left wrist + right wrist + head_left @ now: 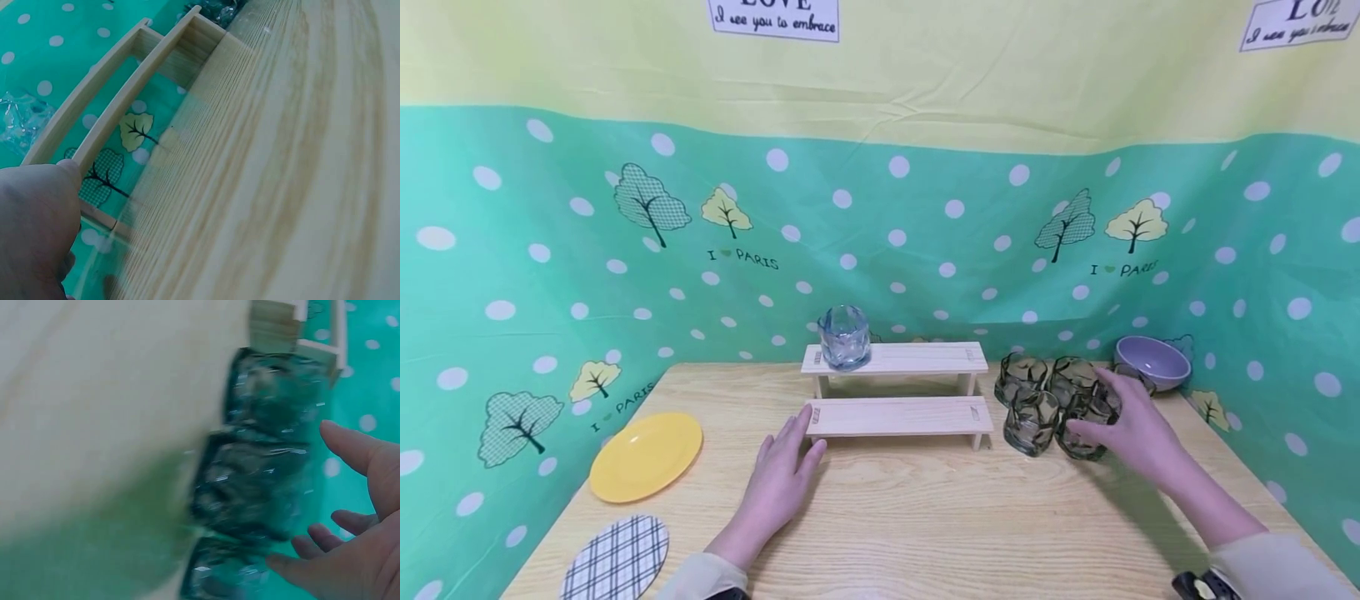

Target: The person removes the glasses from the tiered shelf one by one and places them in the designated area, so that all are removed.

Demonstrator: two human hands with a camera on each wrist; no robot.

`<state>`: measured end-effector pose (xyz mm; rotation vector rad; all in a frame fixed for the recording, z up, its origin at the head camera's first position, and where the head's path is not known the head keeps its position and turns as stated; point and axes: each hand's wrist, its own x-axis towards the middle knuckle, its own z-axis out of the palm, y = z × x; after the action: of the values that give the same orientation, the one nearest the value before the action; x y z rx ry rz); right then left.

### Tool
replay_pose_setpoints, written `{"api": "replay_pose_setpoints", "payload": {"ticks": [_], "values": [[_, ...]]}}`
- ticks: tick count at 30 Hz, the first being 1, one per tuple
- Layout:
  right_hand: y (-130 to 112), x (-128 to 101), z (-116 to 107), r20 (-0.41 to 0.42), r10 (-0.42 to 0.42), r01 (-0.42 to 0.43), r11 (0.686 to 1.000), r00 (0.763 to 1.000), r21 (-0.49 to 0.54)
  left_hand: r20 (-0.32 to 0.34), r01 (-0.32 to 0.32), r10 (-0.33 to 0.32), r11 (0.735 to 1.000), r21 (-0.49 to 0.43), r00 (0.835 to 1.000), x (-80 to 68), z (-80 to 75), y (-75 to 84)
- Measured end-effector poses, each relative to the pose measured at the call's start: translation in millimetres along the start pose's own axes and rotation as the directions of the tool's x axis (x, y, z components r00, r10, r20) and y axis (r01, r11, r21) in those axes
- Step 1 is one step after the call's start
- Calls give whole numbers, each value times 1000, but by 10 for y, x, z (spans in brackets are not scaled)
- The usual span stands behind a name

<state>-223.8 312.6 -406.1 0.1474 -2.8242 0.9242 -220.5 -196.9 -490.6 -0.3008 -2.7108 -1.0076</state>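
Note:
A pale wooden two-tier stand point(898, 417) is on the table, with a clear bluish glass cup point(844, 337) upright at the left of its upper tier. My left hand point(786, 475) rests at the left end of the lower tier, fingers extended; in the left wrist view that hand point(37, 219) overlaps the shelf end. To the right of the stand, several smoky dark glass cups point(1032, 421) stand grouped. Over the right-hand cups reaches my right hand point(1138, 429), thumb and fingers spread apart. The right wrist view shows this hand point(356, 531) beside a row of glass cups point(250, 484).
A purple bowl point(1153, 363) sits at the back right corner, behind the dark cups. On the left lie a yellow plate point(646, 458) and a checked round mat point(617, 560). Green polka-dot cloth point(925, 233) encloses the table point(925, 525) at the back and sides.

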Motion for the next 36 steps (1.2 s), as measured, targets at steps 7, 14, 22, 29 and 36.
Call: {"api": "replay_pose_setpoints", "payload": {"ticks": [7, 14, 22, 29, 36], "values": [[-420, 199, -66, -21, -30, 31, 999, 999, 29, -3, -7, 7, 1000, -1, 1000, -1, -4, 3], [-911, 406, 158, 8, -84, 82, 990, 996, 117, -8, -3, 3, 1000, 1, 1000, 8, 10, -31], [-1366, 606, 443, 13, -163, 154, 955, 987, 253, 0, 7, -7, 1000, -9, 1000, 23, 18, -35], [-1753, 762, 643, 23, -225, 204, 920, 974, 334, -13, -3, 3, 1000, -2, 1000, 14, 14, -8], [-2100, 913, 841, 42, -279, 245, 899, 959, 364, -6, 3, -3, 1000, -2, 1000, 2, 8, 2]]}}
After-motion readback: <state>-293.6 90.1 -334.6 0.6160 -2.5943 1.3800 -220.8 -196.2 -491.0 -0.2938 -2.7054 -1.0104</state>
